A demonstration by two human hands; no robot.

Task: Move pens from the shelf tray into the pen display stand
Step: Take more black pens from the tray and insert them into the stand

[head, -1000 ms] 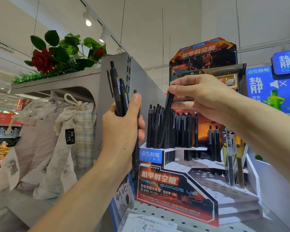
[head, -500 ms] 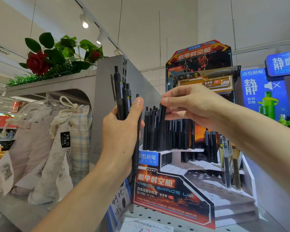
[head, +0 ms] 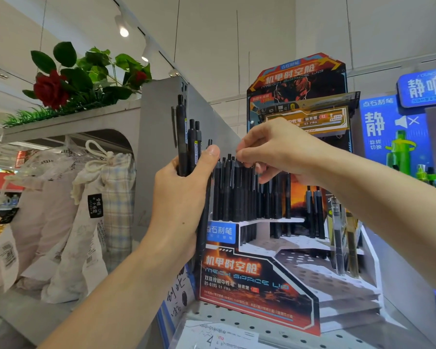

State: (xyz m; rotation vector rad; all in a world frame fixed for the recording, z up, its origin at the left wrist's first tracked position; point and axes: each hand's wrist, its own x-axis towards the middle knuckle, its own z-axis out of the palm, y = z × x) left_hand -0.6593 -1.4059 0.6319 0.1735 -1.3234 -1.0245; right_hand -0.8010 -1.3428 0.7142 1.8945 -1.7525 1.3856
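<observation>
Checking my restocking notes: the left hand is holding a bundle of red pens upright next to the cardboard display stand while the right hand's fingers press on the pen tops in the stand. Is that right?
Not quite: the slim plastic pens bundled in the left hand are black, not red, as the head view shows. The rest holds: they stand upright beside the printed cardboard display stand, and the right hand has its fingers on the pen tops there.

We are in a shop, in its stationery aisle. Just below our right hand (head: 275, 152) stands a printed cardboard pen display stand (head: 259, 280) stocked with rows of black pens (head: 239, 192), resting on a grey perforated metal shelf (head: 237, 321) that carries a white paper price label (head: 222, 338). Beyond the right hand hang blue brand signs (head: 393, 127). Left of our left hand (head: 181, 197), pale drawstring fabric bags (head: 86, 222) with barcode tags fill another shelf, and white track spotlights (head: 122, 27) shine overhead.
</observation>
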